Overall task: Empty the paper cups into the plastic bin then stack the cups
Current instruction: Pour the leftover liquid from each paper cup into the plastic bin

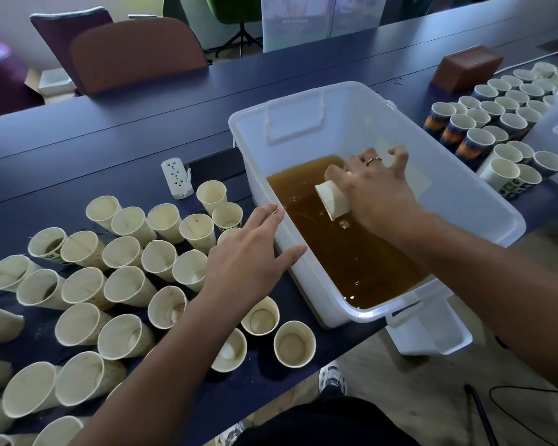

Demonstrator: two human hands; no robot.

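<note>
Paper cup point(332, 201): tipped over brown liquid inside plastic bin point(303, 123), right hand point(374, 188) fingers grasping it.
Left hand point(252, 255): fingers released, above cups.
Desk point(110, 130): dark blue.
Room: chairs point(136, 53) behind.

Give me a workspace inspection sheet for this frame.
Surface: dark blue table, crowded.
Job's things: clear plastic bin holding brown liquid; cream paper cups upright on the left; printed paper cups on the right.
Clutter: white power strip; brown box.
Hands: right hand grips a tipped white paper cup over the liquid; left hand, fingers straight, beside the bin's near wall.
Cables: black cable on the floor.
Surroundings: brown chair, purple chair.
</note>
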